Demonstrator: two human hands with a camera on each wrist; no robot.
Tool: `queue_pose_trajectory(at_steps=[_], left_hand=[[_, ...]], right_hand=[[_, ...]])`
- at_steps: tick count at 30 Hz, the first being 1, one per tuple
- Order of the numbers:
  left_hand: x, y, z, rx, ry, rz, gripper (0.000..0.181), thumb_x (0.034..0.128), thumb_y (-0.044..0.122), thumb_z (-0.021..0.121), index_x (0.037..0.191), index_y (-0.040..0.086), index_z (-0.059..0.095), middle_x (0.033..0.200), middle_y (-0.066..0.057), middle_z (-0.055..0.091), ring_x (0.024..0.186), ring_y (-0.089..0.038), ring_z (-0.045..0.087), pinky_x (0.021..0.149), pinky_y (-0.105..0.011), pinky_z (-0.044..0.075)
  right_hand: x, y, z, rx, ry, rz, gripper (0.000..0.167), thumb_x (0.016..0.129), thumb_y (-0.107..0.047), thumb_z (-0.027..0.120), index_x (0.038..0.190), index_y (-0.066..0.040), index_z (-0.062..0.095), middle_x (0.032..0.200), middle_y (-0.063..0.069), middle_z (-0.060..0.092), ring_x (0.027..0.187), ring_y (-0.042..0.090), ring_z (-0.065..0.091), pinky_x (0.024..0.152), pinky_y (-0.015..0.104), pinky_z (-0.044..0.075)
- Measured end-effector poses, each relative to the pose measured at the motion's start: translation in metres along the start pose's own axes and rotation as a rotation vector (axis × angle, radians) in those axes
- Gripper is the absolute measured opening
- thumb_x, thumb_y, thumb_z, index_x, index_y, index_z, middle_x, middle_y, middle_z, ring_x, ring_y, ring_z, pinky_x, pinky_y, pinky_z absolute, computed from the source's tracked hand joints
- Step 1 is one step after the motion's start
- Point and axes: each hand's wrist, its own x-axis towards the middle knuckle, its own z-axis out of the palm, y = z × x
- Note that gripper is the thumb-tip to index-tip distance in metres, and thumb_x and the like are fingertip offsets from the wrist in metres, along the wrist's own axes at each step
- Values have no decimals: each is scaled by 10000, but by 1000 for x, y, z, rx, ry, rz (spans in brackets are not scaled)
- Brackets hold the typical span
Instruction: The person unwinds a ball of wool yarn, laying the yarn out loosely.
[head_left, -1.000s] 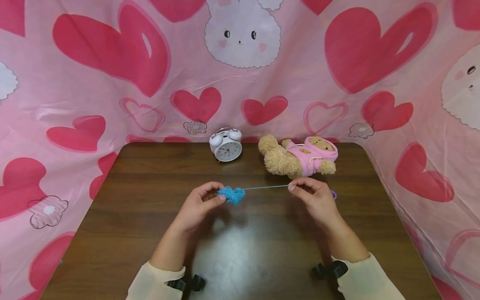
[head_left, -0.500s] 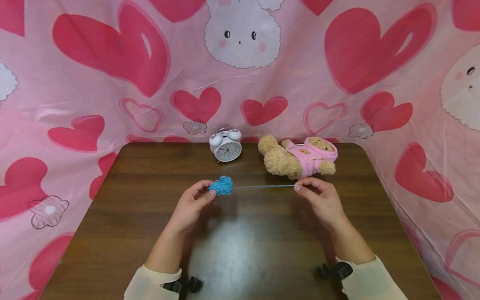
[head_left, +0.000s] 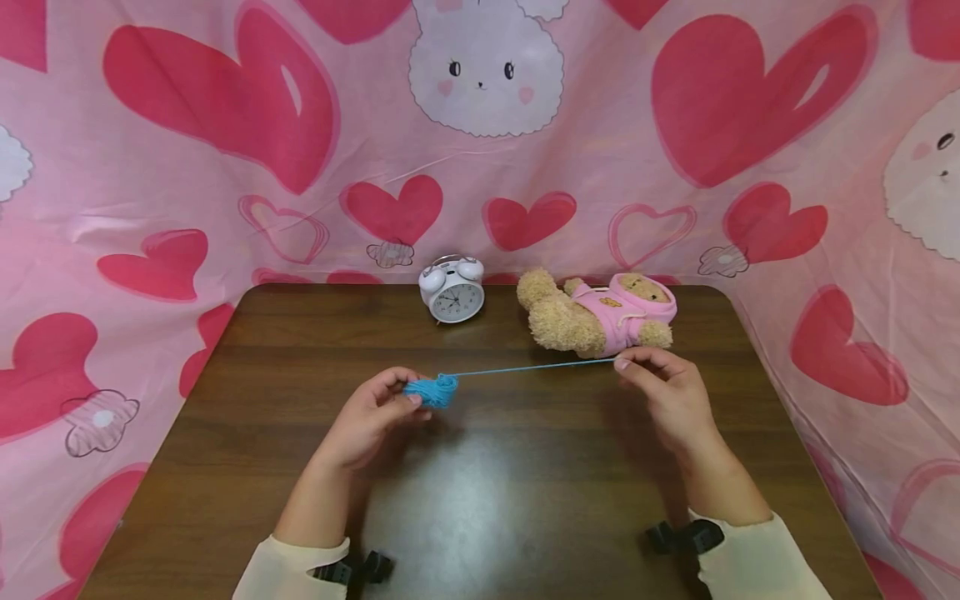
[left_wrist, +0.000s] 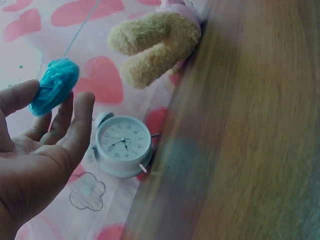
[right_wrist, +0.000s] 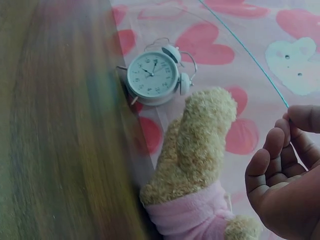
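Note:
A small bundle of blue yarn [head_left: 435, 392] is pinched between the thumb and fingers of my left hand [head_left: 367, 421], above the table left of the middle. From the bundle a single strand of yarn [head_left: 536, 367] runs taut and nearly level to the right. My right hand [head_left: 675, 400] pinches the strand's far end between thumb and forefinger, in front of the teddy bear. In the left wrist view the yarn bundle [left_wrist: 55, 86] sits at the fingertips, its strand leading upward. In the right wrist view the strand [right_wrist: 245, 47] slants down to the thumb.
A white twin-bell alarm clock [head_left: 453, 292] stands at the table's back edge. Right of it a teddy bear in a pink hoodie [head_left: 600, 312] lies on its side. The brown wooden table [head_left: 480, 517] is bordered by a pink heart-printed cloth [head_left: 375, 108].
My hands have moved apart, left hand leftward and right hand rightward, so the strand between them is longer. The purple ring seen beside the right hand earlier is out of sight.

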Motion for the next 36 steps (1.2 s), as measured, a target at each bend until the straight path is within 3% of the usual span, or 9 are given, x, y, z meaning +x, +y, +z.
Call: queue_pose_trajectory(at_steps=[7,16,25,33,36], left_hand=[[-4,1,-7,-23,44,17,223,1044,63,576,1256,8,531,1158,-118,583,1044,-269,653,952,-437,582],[-7,4,-14,-146,141,31,202,1070,94,557,1268,63,573,1202,-85,609,1092,-263,664,952,-434,580],[-7,4,-21,-264,171,66,154,1092,109,494,1233,77,438,1195,-77,593,1093,-279,709,973,-411,571],[-7,1,-23,-356,162,110,504,1077,44,471,1546,123,306,1172,-56,579,1023,-226,698,968,-367,571],[-8,0,-24,-380,160,114,485,1075,37,483,1535,111,348,1117,-48,580,1016,-208,695,970,-357,570]], right_hand=[[0,-4,-11,-24,55,12,63,947,29,699,895,22,733,750,-29,674,688,118,610,619,205,473],[-2,-2,-27,17,80,1,54,944,80,672,907,73,711,759,-2,677,652,129,615,640,233,533],[-5,5,-38,41,75,9,53,954,67,678,911,67,709,732,22,685,654,138,635,671,219,541],[-7,11,-42,48,74,19,77,953,90,663,904,60,714,721,36,683,671,145,641,694,224,540],[-9,12,-44,30,70,27,54,954,72,675,913,74,709,737,34,693,693,145,640,713,223,539]])
